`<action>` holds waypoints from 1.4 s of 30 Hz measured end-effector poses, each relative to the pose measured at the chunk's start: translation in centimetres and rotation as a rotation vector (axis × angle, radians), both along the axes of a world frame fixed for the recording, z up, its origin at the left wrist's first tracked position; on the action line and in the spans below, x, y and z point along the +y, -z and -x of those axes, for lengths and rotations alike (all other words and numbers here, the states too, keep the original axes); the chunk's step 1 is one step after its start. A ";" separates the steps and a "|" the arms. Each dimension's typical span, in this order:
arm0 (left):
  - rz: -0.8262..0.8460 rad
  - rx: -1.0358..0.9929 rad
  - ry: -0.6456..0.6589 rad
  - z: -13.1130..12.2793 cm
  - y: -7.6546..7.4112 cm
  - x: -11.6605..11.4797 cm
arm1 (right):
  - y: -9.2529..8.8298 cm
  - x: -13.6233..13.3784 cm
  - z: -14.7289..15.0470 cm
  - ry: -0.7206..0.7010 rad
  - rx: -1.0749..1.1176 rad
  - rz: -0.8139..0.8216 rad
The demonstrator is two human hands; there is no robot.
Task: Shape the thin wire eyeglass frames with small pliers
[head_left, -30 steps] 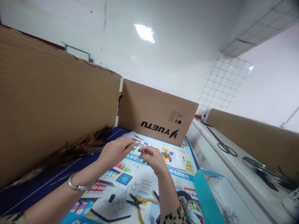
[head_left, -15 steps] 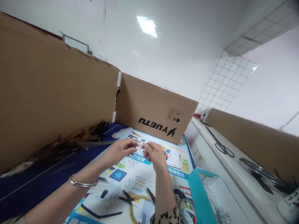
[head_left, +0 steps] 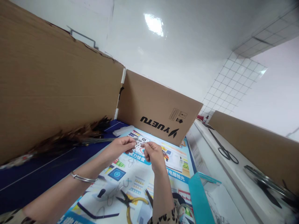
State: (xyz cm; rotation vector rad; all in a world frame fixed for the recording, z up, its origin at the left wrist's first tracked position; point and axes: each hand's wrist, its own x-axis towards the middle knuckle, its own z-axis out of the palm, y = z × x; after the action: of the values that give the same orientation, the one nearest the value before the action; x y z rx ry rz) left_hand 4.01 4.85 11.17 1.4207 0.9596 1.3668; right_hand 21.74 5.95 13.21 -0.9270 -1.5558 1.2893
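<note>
Over the printed sheet (head_left: pixel 130 168), my left hand (head_left: pixel 122 145) and my right hand (head_left: pixel 155 155) face each other with a small gap between their fingertips. Each has thumb and forefinger pinched together. Whatever lies in the pinches is too small to make out. A metal bangle (head_left: pixel 83 178) circles my left wrist. Below the hands lie yellow-handled pliers (head_left: pixel 128 200) with open jaws. The dark jaws of another tool (head_left: pixel 149 196) show beside my right forearm, which hides the rest. Thin bent wires (head_left: pixel 126 183) are scattered on the sheet.
Cardboard panels (head_left: pixel 154 102) stand behind and left. Brown feathers (head_left: pixel 74 137) lie along the left panel on blue cloth (head_left: pixel 46 171). At right is a teal box (head_left: pixel 199 199) with wires inside. Black scissors (head_left: pixel 228 155) rest on a white ledge (head_left: pixel 240 168).
The view has shifted slightly. My fingertips are a little farther apart than before, and both hands remain pinched above the sheet.
</note>
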 end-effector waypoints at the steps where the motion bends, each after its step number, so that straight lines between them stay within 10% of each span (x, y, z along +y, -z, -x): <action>1: 0.002 0.008 -0.006 -0.1 0.0 0.0 | 0.0 0.0 -0.1 -0.012 0.017 0.009; 26: 0.251 -0.170 0.263 -1.8 0.2 -1.2 | 0.7 0.4 -0.9 0.035 0.110 0.012; 42: 0.001 0.189 0.076 -1.1 0.8 0.1 | 0.8 -0.7 -1.0 0.092 -0.093 -0.083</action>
State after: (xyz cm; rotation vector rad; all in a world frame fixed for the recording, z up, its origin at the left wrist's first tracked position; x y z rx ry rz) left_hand 5.07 4.91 10.35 1.5912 1.0157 1.1919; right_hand 22.70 5.25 12.46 -1.0056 -1.6064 1.1233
